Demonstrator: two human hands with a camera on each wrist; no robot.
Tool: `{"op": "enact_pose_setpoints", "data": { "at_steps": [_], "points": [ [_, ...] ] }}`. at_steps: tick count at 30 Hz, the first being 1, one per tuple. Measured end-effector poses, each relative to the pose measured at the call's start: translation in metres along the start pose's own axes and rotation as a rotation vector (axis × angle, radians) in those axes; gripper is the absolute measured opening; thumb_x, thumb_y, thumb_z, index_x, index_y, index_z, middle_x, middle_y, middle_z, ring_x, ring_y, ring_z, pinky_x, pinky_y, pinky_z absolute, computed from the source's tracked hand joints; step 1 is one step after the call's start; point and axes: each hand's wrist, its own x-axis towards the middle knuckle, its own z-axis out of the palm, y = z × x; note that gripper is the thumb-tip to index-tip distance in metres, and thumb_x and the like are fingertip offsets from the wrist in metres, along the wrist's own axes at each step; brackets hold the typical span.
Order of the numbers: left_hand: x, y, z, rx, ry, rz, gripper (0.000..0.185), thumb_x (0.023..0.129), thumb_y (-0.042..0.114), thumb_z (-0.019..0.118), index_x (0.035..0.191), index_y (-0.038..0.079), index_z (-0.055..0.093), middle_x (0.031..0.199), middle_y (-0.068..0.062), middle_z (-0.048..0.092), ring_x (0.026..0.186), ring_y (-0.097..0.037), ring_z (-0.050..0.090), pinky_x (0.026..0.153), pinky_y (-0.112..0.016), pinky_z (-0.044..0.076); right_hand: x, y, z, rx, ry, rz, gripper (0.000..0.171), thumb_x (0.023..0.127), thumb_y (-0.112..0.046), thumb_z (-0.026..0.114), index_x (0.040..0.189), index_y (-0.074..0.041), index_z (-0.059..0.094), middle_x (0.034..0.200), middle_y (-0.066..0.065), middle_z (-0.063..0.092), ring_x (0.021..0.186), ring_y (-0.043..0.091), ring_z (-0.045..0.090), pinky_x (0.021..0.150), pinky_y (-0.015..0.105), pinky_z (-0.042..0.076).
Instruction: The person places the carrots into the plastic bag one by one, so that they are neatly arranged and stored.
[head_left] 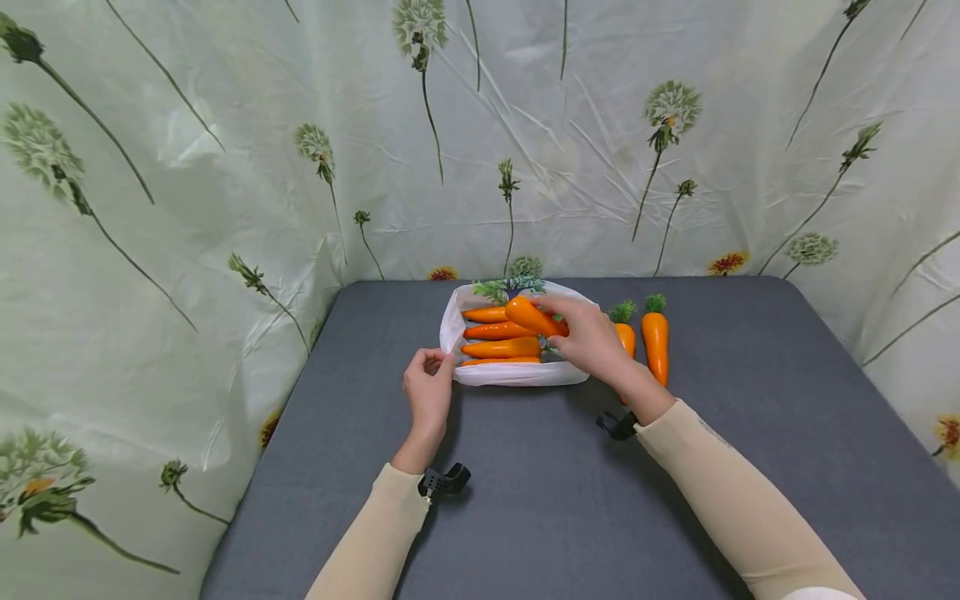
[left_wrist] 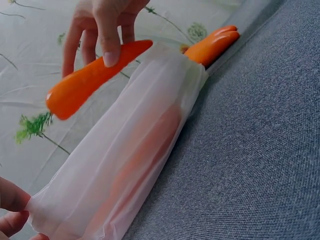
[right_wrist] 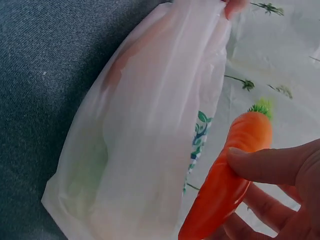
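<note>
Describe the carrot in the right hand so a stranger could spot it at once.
Start at the grey table and find the white plastic bag near its far edge. The carrot is above the bag's open mouth, in the grip of the right hand. Unlike the carrots lying in the bag or on the table, it is held up and slanted.

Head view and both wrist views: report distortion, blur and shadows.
Head view: wide-angle bending at the table edges, even soft light, faint shadows under the arms. Left wrist view: the carrot is sharp, the fingertips at the corner blur. Right wrist view: the bag looks hazy, the thumb soft.
</note>
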Motion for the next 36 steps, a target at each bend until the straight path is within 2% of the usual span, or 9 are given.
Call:
{"op": "enact_pose_setpoints", "data": {
  "at_steps": [4,9,14,19,24,29,36],
  "points": [
    [0.000,0.000,0.001,-0.006,0.006,0.002,0.009,0.092,0.017,0.071,0.091,0.010,0.066,0.101,-0.008,0.064,0.099,-0.024,0.059,0.076,-0.034,0.051,0.006,0.000,0.006,-0.036,-0.056,-0.028,0.069,0.084,0.002,0.077,0.145,-0.023,0.056,0.140,0.003,0.059,0.107,0.026,0.062,0.081,0.044,0.054],
    [0.000,0.000,0.001,-0.004,0.015,0.008,0.008,0.092,0.017,0.071,0.092,0.010,0.066,0.101,-0.007,0.064,0.099,-0.023,0.060,0.076,-0.032,0.051,0.010,-0.002,0.013,-0.095,-0.131,-0.048,0.063,0.084,0.002,0.074,0.141,-0.022,0.060,0.134,0.004,0.062,0.103,0.024,0.063,0.074,0.040,0.054],
    [0.000,0.000,0.001,-0.014,0.024,0.009,0.008,0.092,0.014,0.071,0.092,0.008,0.067,0.100,-0.008,0.065,0.097,-0.023,0.061,0.073,-0.031,0.052,0.014,-0.004,0.019,-0.149,-0.181,-0.106,0.067,0.083,0.009,0.067,0.141,-0.024,0.060,0.137,0.003,0.061,0.099,0.023,0.063,0.064,0.035,0.048],
    [0.000,0.002,0.001,-0.025,0.041,0.012,0.008,0.091,0.013,0.072,0.091,0.007,0.067,0.100,-0.009,0.066,0.095,-0.023,0.061,0.069,-0.025,0.053,0.018,-0.006,0.025,-0.247,-0.216,-0.162,0.069,0.083,0.013,0.059,0.140,-0.027,0.061,0.134,0.001,0.063,0.088,0.021,0.061,0.063,0.033,0.045],
    [0.000,0.002,0.001,-0.035,0.049,0.012,0.009,0.092,0.014,0.071,0.092,0.006,0.066,0.105,-0.009,0.065,0.096,-0.023,0.061,0.068,-0.024,0.053,0.022,-0.008,0.026,-0.339,-0.263,-0.179,0.066,0.086,0.011,0.060,0.139,-0.028,0.062,0.117,0.001,0.069,0.074,0.020,0.053,0.060,0.031,0.042],
    [0.000,0.002,0.001,-0.038,0.056,0.000,0.008,0.093,0.016,0.069,0.093,0.008,0.066,0.109,-0.007,0.065,0.099,-0.021,0.061,0.072,-0.024,0.055,0.024,-0.007,0.027,-0.405,-0.280,-0.174,0.063,0.087,0.008,0.066,0.139,-0.029,0.063,0.116,0.004,0.068,0.080,0.023,0.054,0.061,0.032,0.042],
    [0.001,0.004,0.000,-0.048,0.065,-0.004,0.009,0.094,0.015,0.068,0.096,0.006,0.065,0.112,-0.008,0.064,0.101,-0.023,0.060,0.071,-0.025,0.054,0.026,-0.003,0.030,-0.422,-0.255,-0.199,0.059,0.089,0.007,0.065,0.135,-0.029,0.066,0.115,0.004,0.068,0.082,0.024,0.055,0.059,0.033,0.044]
  ]
}}
